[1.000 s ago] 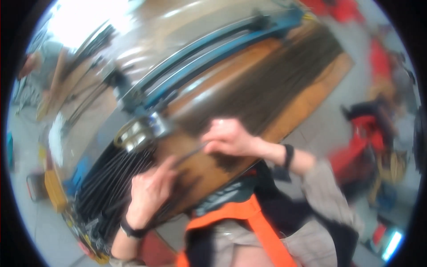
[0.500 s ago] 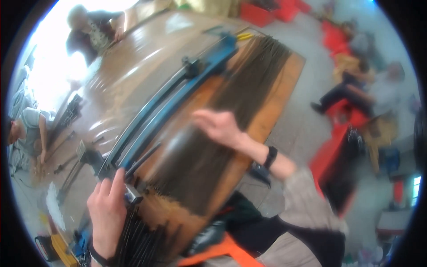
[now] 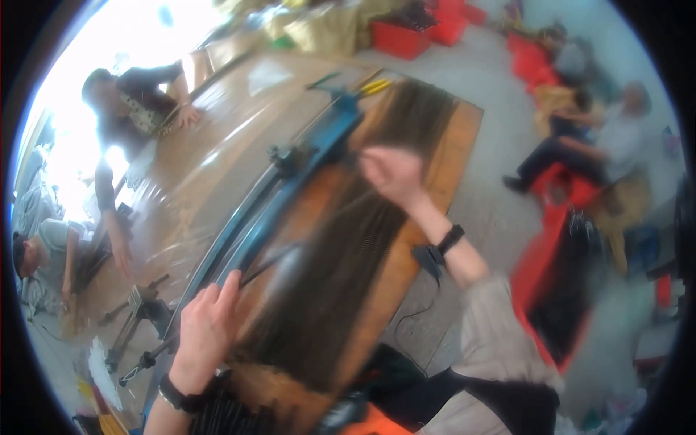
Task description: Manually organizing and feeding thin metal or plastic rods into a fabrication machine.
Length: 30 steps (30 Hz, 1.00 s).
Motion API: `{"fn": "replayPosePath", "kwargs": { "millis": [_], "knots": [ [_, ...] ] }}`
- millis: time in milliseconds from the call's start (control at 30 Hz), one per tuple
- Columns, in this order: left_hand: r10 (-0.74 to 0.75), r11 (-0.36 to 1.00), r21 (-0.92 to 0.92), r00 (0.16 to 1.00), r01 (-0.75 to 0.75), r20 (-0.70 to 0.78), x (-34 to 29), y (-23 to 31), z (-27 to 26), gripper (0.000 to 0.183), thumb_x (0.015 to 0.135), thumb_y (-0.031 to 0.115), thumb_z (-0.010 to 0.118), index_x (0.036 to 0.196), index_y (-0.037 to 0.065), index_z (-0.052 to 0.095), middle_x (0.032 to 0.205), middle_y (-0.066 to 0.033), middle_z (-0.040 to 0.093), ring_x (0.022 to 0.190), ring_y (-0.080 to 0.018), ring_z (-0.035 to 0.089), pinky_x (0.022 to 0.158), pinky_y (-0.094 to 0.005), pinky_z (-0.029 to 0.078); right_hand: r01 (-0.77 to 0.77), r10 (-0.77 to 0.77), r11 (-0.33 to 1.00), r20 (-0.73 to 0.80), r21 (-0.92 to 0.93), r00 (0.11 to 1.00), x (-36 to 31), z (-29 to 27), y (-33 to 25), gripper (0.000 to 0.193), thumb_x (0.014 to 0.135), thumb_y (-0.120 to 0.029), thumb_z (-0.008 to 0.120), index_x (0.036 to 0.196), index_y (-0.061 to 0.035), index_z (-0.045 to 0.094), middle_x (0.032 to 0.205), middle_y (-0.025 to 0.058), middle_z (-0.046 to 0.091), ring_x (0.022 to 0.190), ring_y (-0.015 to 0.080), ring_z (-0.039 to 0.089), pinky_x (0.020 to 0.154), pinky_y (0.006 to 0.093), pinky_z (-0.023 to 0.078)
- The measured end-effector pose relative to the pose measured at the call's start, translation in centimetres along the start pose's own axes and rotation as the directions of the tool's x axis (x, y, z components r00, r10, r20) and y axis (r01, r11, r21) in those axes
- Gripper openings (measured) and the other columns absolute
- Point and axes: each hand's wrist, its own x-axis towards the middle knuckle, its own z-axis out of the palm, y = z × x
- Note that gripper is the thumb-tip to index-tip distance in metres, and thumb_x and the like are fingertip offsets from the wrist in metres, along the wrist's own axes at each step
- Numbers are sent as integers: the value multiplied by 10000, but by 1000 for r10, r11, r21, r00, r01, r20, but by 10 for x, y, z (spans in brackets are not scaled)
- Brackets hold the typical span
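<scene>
A long blue metal rail fixture (image 3: pixel 264 221) runs slantwise across the table, with a dark clamp block (image 3: pixel 291 158) on its far part. My left hand (image 3: pixel 209 330) is closed at the near end of the fixture, and a thin dark rod (image 3: pixel 270 264) sticks out from its fingers. My right hand (image 3: pixel 395 174) hovers above a wide layer of thin dark rods (image 3: pixel 330 290). Motion blurs its fingers, which look curled, and I cannot see anything in them. The rods lie side by side on a wooden board (image 3: pixel 453 156).
Yellow-handled pliers (image 3: pixel 375 88) lie beyond the fixture. A small metal vise-like stand (image 3: pixel 145 306) is left of it. More black rods (image 3: pixel 235 413) are close to me. Two people sit or lean at the left; others sit at the right by red containers (image 3: pixel 554 290).
The view has shifted. My left hand has moved right along the fixture, with the rod now out of its fingers' far side. My right hand has moved right and farther away.
</scene>
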Motion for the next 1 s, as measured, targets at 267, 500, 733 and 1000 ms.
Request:
{"fn": "replayPosePath", "kwargs": {
  "millis": [267, 500, 733, 1000],
  "knots": [
    [13, 999, -31, 996, -10, 85, 2, -2, 17, 389, 853, 80, 637, 1240, 91, 601, 775, -103, 557, 709, -295, 613, 623, -408, 511, 114, -133, 987, 177, 115, 975, 0, 18, -49, 296, 830, -195, 735, 1110, -119, 678, 727, 63, 627, 593, 216, 620, 530, 318, 514],
    [-68, 998, -15, 996, 69, 59, -35, -11, 5, 402, 856, 40, 615, 1253, 104, 613, 774, -113, 553, 731, -308, 604, 642, -417, 502, -156, 43, 937, 339, 314, 940, -3, 43, -175, 408, 850, -153, 709, 1253, -140, 655, 820, 71, 639, 692, 242, 608, 612, 336, 518],
    [-216, 969, 108, 973, 224, -79, -91, -30, -32, 411, 850, -12, 604, 1247, 92, 625, 759, -126, 539, 722, -306, 577, 645, -414, 476, -135, 14, 842, 227, 523, 974, -4, 58, -183, 291, 896, -181, 693, 1177, -104, 697, 858, 67, 666, 770, 213, 627, 695, 323, 516],
    [-328, 941, 37, 932, 338, -155, -152, -43, -47, 410, 851, -16, 616, 1249, 83, 627, 761, -135, 540, 712, -307, 567, 641, -410, 466, -418, 110, 664, 471, 621, 875, 2, 62, -194, 212, 930, -184, 680, 1110, -75, 708, 839, 48, 660, 776, 163, 613, 688, 312, 500]
  ]
}}
